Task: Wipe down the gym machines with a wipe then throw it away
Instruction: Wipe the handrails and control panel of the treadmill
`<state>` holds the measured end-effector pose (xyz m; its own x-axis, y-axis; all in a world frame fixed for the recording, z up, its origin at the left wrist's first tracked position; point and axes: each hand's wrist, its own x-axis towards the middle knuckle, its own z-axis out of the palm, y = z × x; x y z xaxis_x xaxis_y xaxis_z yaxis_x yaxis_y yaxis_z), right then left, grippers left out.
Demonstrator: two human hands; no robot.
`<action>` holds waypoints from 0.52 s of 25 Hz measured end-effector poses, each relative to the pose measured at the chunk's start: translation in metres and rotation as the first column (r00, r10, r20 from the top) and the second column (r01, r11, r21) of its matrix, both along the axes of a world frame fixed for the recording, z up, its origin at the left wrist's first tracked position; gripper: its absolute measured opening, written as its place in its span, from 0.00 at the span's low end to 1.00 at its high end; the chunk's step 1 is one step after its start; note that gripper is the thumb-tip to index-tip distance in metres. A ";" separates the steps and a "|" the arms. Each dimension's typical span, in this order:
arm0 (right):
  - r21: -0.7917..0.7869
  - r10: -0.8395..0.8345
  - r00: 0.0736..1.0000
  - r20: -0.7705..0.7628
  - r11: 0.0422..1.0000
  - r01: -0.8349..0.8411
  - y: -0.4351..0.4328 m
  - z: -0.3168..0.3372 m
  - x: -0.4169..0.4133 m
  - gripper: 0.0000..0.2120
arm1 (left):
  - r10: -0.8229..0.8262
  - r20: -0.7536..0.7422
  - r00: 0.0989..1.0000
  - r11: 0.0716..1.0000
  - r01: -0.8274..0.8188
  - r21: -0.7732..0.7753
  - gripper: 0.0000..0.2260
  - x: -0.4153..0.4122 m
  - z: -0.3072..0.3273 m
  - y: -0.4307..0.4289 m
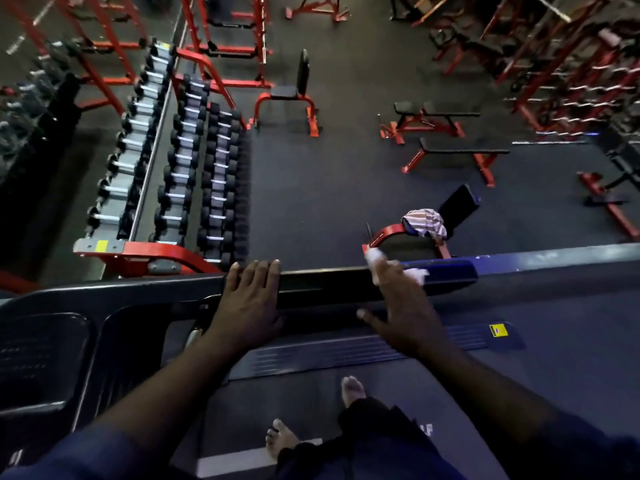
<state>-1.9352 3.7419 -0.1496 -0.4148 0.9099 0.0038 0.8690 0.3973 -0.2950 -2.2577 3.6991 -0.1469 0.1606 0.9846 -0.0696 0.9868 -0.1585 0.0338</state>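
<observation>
Facing red-framed rack of black dumbbells [194, 174] standing beyond the machine's far left edge. Noting striped cloth [425, 221] lying on red-and-black bench [459, 204] just beyond the far right edge.

Resting left hand [249, 296] flat on long black top rail [322, 284], fingers straight and pressed together, tips reaching the far edge.

Pressing crumpled white wipe [417, 273] onto the rail's right part under right hand [405, 306]. Fingers spreading over it, thumb splaying toward the near edge, wipe showing past the fingertips on both sides.
</observation>
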 end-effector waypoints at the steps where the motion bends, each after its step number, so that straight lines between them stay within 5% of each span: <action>1: 0.014 -0.185 0.982 -0.022 0.983 0.185 0.005 -0.006 0.004 0.48 | 0.002 -0.003 1.000 1.000 -0.002 -0.005 0.49 0.004 0.000 -0.001; 3: 0.022 -0.311 0.947 -0.082 0.949 0.313 0.007 -0.014 -0.018 0.48 | 0.010 -0.009 1.000 1.000 -0.010 -0.022 0.52 0.014 0.001 -0.002; 6: -0.055 -0.005 0.994 -0.106 0.999 -0.001 -0.019 -0.009 -0.051 0.51 | 0.026 -0.028 0.999 0.998 -0.027 -0.057 0.52 0.033 0.002 0.005; 9: 0.007 0.236 0.970 -0.062 0.972 -0.236 -0.015 -0.001 0.002 0.48 | 0.031 0.002 1.000 0.996 -0.031 -0.083 0.51 0.060 0.002 0.015; 13: -0.007 -0.159 0.983 -0.089 0.987 0.159 0.021 -0.010 0.105 0.45 | 0.063 0.092 0.994 0.996 -0.058 -0.062 0.48 0.119 0.005 0.031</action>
